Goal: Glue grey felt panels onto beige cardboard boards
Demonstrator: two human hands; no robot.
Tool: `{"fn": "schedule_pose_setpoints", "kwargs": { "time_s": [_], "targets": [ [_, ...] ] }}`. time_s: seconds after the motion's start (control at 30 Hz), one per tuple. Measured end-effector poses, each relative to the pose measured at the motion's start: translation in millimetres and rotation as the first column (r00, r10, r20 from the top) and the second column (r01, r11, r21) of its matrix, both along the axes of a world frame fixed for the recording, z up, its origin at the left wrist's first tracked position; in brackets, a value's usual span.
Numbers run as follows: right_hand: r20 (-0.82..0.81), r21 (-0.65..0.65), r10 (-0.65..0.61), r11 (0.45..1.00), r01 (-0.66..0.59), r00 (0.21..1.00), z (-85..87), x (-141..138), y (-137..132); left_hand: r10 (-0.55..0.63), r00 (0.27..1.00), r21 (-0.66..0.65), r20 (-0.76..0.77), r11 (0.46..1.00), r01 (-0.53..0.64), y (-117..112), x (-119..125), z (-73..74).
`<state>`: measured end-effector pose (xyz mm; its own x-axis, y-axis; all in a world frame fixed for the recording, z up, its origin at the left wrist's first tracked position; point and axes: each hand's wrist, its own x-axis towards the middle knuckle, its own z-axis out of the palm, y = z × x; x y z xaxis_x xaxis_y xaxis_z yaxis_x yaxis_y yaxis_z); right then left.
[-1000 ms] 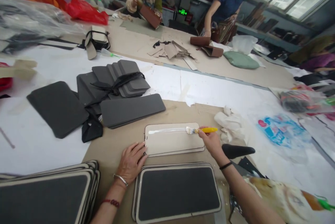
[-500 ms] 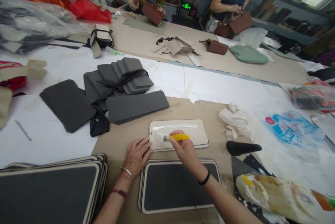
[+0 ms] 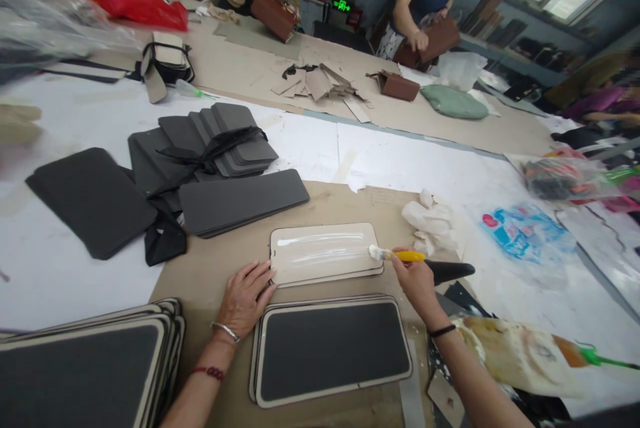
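Observation:
A yellow-handled brush (image 3: 411,256) is pinched in my right hand (image 3: 415,283), its white-coated bristles on the right end of a cream rectangular panel (image 3: 320,269). Wet, shiny streaks run lengthwise over that panel, which lies on at least one more like it. My left hand (image 3: 246,298) rests flat with fingers spread, the tips touching the panel's left edge. Closer to me lies a small stack of dark grey panels with cream borders (image 3: 335,348). A taller stack of similar bordered panels (image 3: 85,368) stands at the lower left.
Dark grey boards (image 3: 245,203), some tied with black cloth, lie beyond my left hand. Crumpled white paper (image 3: 430,218), a black tapered object (image 3: 453,272) and a stained plastic bottle (image 3: 520,351) are on the right. Two people handle brown bags (image 3: 275,17) across the table.
My right hand has swept the brush from the panel's left part to its right end, leaving a second band of wet streaks. My left hand stays at the left edge. The view has shifted slightly.

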<state>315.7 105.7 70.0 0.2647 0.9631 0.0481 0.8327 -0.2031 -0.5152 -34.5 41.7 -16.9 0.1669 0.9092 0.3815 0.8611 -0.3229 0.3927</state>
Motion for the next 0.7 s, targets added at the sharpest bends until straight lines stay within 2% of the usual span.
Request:
{"fn": "schedule_pose_setpoints", "kwargs": {
  "time_s": [0.13, 0.27, 0.33, 0.43, 0.53, 0.6, 0.7],
  "targets": [
    [0.01, 0.014, 0.005, 1.0, -0.005, 1.0, 5.7, -4, -7, 0.001, 1.0, 0.001, 0.002, 1.0, -0.001, 0, -1, -1.6],
    [-0.146, 0.03, 0.087, 0.996, -0.084, 0.985, 11.4, -41, -17, 0.015, 1.0, -0.032, 0.02, 0.999, -0.015, 0, 0, 0.3],
    [-0.299, 0.051, 0.18, 0.984, -0.173, 0.937, 10.2, -70, -22, 0.021, 0.999, -0.062, 0.025, 0.998, -0.019, 0, 1, 2.7],
    [-0.501, 0.093, 0.313, 0.947, -0.309, 0.807, 3.8, -118, -29, 0.03, 0.999, -0.088, 0.018, 0.996, -0.028, -1, 2, 6.0],
    [-0.591, 0.104, 0.364, 0.919, -0.38, 0.72, -4.6, -156, -35, 0.025, 0.999, -0.093, 0.019, 0.995, -0.024, -1, 2, 7.5],
    [-0.584, 0.103, 0.374, 0.915, -0.391, 0.72, -9.6, -163, -36, 0.021, 0.999, -0.089, 0.027, 0.996, -0.018, -1, 2, 7.3],
    [-0.494, 0.083, 0.339, 0.935, -0.344, 0.801, -14.1, -140, -33, 0.02, 0.999, -0.077, 0.027, 0.997, -0.018, -1, 1, 6.1]
  ]
}}
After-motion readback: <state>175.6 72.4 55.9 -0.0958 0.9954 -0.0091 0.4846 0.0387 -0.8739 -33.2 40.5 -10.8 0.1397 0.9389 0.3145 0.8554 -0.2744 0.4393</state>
